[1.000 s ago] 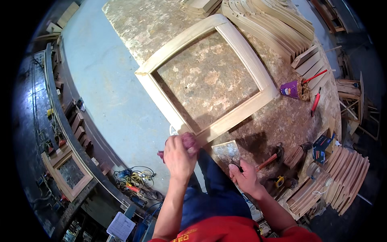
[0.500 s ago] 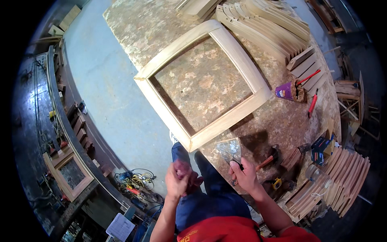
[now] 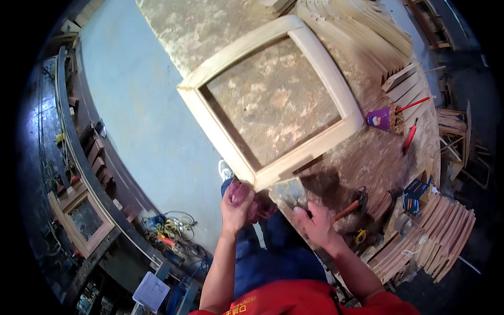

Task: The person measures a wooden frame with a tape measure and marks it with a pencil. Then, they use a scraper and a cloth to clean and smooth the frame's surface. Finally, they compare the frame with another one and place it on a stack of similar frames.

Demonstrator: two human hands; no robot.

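My left hand [image 3: 234, 210] grips a crumpled maroon rag [image 3: 242, 192] just below the near corner of a pale wooden frame [image 3: 210, 119], which lies on a mottled board worktop [image 3: 168, 23] and has a gently curved far side. In my right hand [image 3: 315, 223] is a broad, smeared metal scraper [image 3: 286, 190], its blade near the worktop's front edge, below the frame's near rail. A hammer [image 3: 347, 209] lies to the right of that hand.
Curved wooden pieces [image 3: 352, 39] are stacked at the back right, more strips [image 3: 446, 233] at the near right. A purple cup [image 3: 378, 119], red-handled tool [image 3: 410, 137] and yellow tape measure [image 3: 360, 236] lie right. Tangled cables [image 3: 176, 228] and another frame [image 3: 81, 220] are at the left.
My left hand with the rag dropped from the frame's corner toward my legs, then rose again to just below that corner. The scraper blade has shifted slightly left, and the view has moved a little.
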